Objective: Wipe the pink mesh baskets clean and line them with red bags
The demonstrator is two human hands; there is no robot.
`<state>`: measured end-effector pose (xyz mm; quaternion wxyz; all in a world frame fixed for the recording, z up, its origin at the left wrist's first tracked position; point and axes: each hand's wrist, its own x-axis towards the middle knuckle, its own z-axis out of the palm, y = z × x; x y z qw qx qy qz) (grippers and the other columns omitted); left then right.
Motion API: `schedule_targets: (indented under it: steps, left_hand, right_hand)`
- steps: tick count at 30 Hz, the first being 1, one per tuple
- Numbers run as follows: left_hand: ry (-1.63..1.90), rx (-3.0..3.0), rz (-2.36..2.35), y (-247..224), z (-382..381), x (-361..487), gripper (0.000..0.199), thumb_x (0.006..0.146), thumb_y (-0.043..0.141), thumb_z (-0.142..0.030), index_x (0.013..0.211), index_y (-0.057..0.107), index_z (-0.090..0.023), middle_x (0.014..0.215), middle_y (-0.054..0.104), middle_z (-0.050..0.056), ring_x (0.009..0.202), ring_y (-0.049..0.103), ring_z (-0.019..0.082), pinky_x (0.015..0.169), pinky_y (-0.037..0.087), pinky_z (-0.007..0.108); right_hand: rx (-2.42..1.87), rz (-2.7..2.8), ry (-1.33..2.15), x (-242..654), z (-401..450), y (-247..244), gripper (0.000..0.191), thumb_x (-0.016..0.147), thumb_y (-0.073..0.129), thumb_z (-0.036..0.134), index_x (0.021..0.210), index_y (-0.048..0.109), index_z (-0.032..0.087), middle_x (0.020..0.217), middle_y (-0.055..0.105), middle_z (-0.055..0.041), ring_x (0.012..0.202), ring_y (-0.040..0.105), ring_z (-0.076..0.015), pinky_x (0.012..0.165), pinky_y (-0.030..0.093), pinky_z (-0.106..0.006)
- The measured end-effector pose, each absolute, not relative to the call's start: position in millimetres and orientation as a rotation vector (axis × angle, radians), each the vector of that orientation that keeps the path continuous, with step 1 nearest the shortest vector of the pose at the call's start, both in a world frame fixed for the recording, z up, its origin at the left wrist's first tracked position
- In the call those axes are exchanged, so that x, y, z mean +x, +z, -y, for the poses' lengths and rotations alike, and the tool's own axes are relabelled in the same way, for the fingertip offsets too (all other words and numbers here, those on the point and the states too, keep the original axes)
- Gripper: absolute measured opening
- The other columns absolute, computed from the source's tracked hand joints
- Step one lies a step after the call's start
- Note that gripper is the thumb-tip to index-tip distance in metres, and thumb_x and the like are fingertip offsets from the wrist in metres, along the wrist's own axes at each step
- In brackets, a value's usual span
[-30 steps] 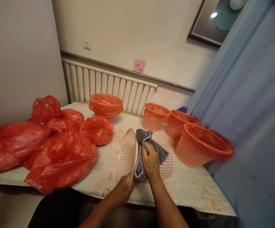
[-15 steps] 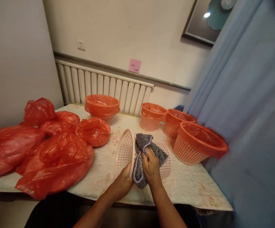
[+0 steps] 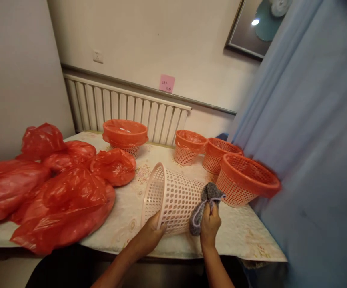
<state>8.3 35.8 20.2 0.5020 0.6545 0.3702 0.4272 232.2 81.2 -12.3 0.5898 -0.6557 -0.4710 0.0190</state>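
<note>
A pale pink perforated wastebasket lies on its side on the table, its open mouth facing left. My left hand grips the basket's rim at the near side, thumb outside. In my right hand is a bunched grey cloth with a lilac edge, pressed against the outer wall near the basket's base. The fingers of the right hand are closed round the cloth, which hides part of the base.
Several baskets with red liners stand behind and right, one basket close to the cloth. Stuffed red plastic bags cover the table's left side. A radiator runs along the wall; a blue curtain hangs at right.
My right hand has moved the cloth rightward along the basket, from near the rim to near the base. My left hand keeps its grip on the rim. The view has shifted slightly.
</note>
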Motion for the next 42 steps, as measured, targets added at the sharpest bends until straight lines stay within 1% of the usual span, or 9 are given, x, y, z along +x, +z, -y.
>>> schedule_targets:
  steps: [6, 9, 13, 17, 20, 27, 33, 37, 42]
  left_hand:
    - [1.066, 1.604, -0.832, 21.2, -38.4, 7.5, 0.047, 0.082, 0.049, -0.015, 0.129, 0.052, -0.017, 0.131, 0.059, 0.006, 0.121, 0.052, 0.023, 0.109, 0.035, 0.040]
    - [1.087, 1.607, -0.792, 22.7, -35.8, 7.3, 0.041, 0.084, 0.052, -0.019, 0.125, 0.055, -0.018, 0.129, 0.060, 0.006, 0.115, 0.055, 0.024, 0.105, 0.039, 0.038]
    - [1.049, 1.634, -0.720, 21.9, -29.8, 4.5, 0.037, 0.085, 0.054, -0.020, 0.122, 0.057, -0.018, 0.126, 0.062, 0.006, 0.113, 0.055, 0.025, 0.101, 0.043, 0.037]
    - [1.070, 1.672, -0.752, 18.9, -27.7, 2.6, 0.036, 0.088, 0.050, -0.023, 0.124, 0.057, -0.019, 0.124, 0.063, 0.006, 0.119, 0.051, 0.025, 0.108, 0.035, 0.040]
    - [1.060, 1.663, -0.787, 16.0, -27.6, 1.5, 0.037, 0.089, 0.050, -0.025, 0.124, 0.057, -0.020, 0.123, 0.064, 0.006, 0.118, 0.052, 0.026, 0.108, 0.035, 0.040]
    - [1.131, 1.534, -0.688, 30.0, -27.4, 9.6, 0.043, 0.084, 0.058, -0.021, 0.126, 0.054, -0.018, 0.119, 0.065, 0.007, 0.113, 0.054, 0.026, 0.102, 0.041, 0.038]
    - [1.226, 1.545, -0.678, 47.0, -33.4, 17.6, 0.048, 0.085, 0.052, -0.015, 0.132, 0.047, -0.018, 0.131, 0.057, 0.009, 0.122, 0.049, 0.026, 0.108, 0.035, 0.040]
    - [1.174, 1.532, -0.762, 34.5, -34.6, 12.9, 0.054, 0.083, 0.050, -0.012, 0.136, 0.043, -0.019, 0.138, 0.052, 0.008, 0.128, 0.045, 0.026, 0.111, 0.031, 0.042]
    - [1.055, 1.579, -0.914, 26.7, -31.8, 8.1, 0.057, 0.079, 0.046, -0.008, 0.136, 0.043, -0.018, 0.134, 0.056, 0.007, 0.126, 0.047, 0.025, 0.112, 0.030, 0.042]
  right_hand:
    - [-1.307, 1.305, 0.050, 166.1, -41.8, -20.4, 0.024, 0.090, 0.039, 0.030, 0.096, 0.059, 0.019, 0.096, 0.062, -0.0088, 0.092, 0.056, -0.0217, 0.084, 0.042, -0.035]
    - [-1.125, 1.593, 0.119, 140.6, -34.1, 5.2, 0.026, 0.090, 0.036, 0.019, 0.103, 0.058, 0.022, 0.103, 0.060, -0.0073, 0.103, 0.052, -0.0216, 0.093, 0.039, -0.039]
    - [-1.019, 1.755, 0.150, 125.6, -46.3, 51.3, 0.027, 0.089, 0.035, 0.014, 0.100, 0.059, 0.022, 0.096, 0.061, -0.0056, 0.099, 0.052, -0.0207, 0.092, 0.039, -0.038]
    - [-1.073, 1.738, 0.141, 124.1, -68.0, 79.3, 0.027, 0.090, 0.037, 0.017, 0.100, 0.061, 0.022, 0.093, 0.062, -0.0047, 0.090, 0.054, -0.0188, 0.083, 0.041, -0.032]
    - [-1.081, 1.736, 0.129, 124.8, -72.5, 82.1, 0.027, 0.090, 0.038, 0.018, 0.102, 0.062, 0.022, 0.093, 0.063, -0.0046, 0.089, 0.054, -0.0182, 0.080, 0.041, -0.030]
    - [-1.089, 1.727, 0.151, 127.6, -55.4, 63.7, 0.028, 0.091, 0.036, 0.017, 0.104, 0.060, 0.023, 0.098, 0.062, -0.0056, 0.097, 0.053, -0.0203, 0.084, 0.040, -0.033]
    - [-1.083, 1.721, 0.226, 135.8, -59.5, 64.3, 0.023, 0.092, 0.038, 0.021, 0.098, 0.060, 0.022, 0.096, 0.061, -0.0050, 0.093, 0.054, -0.0188, 0.084, 0.041, -0.032]
    - [-1.189, 1.676, 0.192, 163.4, -77.9, 54.2, 0.026, 0.092, 0.039, 0.029, 0.099, 0.062, 0.020, 0.094, 0.063, -0.0063, 0.089, 0.056, -0.0188, 0.080, 0.042, -0.030]
    - [-1.458, 1.434, 0.125, 226.1, -102.2, 24.5, 0.042, 0.086, 0.039, 0.044, 0.104, 0.064, 0.016, 0.096, 0.068, -0.0116, 0.088, 0.059, -0.0232, 0.077, 0.043, -0.033]
